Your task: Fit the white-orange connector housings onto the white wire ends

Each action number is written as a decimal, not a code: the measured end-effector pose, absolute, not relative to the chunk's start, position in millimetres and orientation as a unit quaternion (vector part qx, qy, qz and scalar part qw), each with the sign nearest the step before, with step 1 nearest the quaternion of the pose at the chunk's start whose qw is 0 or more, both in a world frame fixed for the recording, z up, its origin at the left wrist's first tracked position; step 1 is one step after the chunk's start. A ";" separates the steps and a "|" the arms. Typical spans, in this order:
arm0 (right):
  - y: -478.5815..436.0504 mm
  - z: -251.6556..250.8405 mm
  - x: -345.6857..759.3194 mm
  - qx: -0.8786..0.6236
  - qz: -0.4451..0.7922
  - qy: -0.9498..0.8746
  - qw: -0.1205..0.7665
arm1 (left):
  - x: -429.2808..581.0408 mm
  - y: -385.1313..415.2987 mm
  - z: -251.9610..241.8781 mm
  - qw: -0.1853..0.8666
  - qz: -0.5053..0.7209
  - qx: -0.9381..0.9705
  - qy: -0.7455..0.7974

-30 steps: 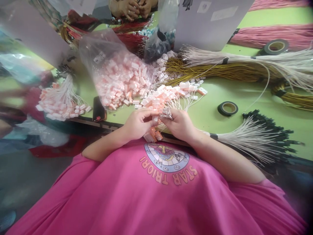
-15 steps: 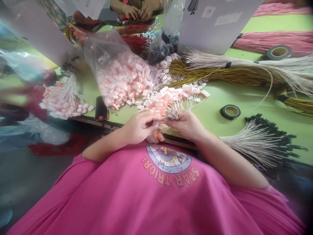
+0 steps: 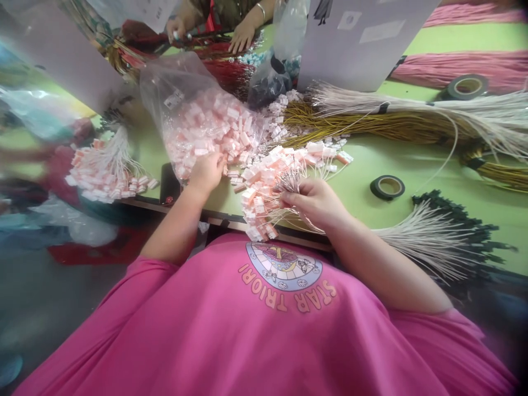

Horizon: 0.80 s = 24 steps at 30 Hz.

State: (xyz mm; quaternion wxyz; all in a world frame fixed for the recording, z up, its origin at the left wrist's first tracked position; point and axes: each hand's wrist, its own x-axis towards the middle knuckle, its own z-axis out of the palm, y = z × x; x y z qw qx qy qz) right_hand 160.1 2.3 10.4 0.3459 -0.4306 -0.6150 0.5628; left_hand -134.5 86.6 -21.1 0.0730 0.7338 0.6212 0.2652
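Observation:
My right hand (image 3: 317,202) is closed around a bundle of thin white wires (image 3: 289,181), their bare ends sticking up past the thumb. Pale pink and white plastic connectors (image 3: 264,170) cluster on that bundle, some hanging over the table's front edge. At the mouth of a clear plastic bag (image 3: 165,82), my left hand (image 3: 207,171) reaches in among loose connectors (image 3: 202,124) of the same kind. Its fingers are pinched together; what lies between the fingertips is too hidden to make out.
A finished-looking wire bunch with connectors (image 3: 109,170) lies left, beside a dark phone (image 3: 170,184). Black tape (image 3: 388,187), white wires with black ends (image 3: 437,236) and yellow wires (image 3: 363,125) lie right. Across the table, another person's hands (image 3: 244,36) work near red wires.
My left hand has left the right hand and moved left and forward to the loose connectors by the bag. My right hand keeps the wire bundle. The other person's hands have moved apart.

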 end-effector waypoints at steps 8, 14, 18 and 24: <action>0.3 11.3 157.7 -0.408 0.586 -0.608 0.348 | -116.5 54.5 9.6 0.150 0.311 0.714 0.609; -2.4 14.7 154.9 -0.434 0.580 -0.600 0.338 | -72.3 0.8 49.7 0.424 0.366 0.694 0.453; -2.3 15.2 154.4 -0.403 0.588 -0.593 0.374 | -60.0 -10.5 50.6 0.559 0.328 0.655 0.388; -2.7 8.9 153.5 -0.363 0.605 -0.586 0.398 | -52.2 -9.4 35.0 0.562 0.347 0.608 0.441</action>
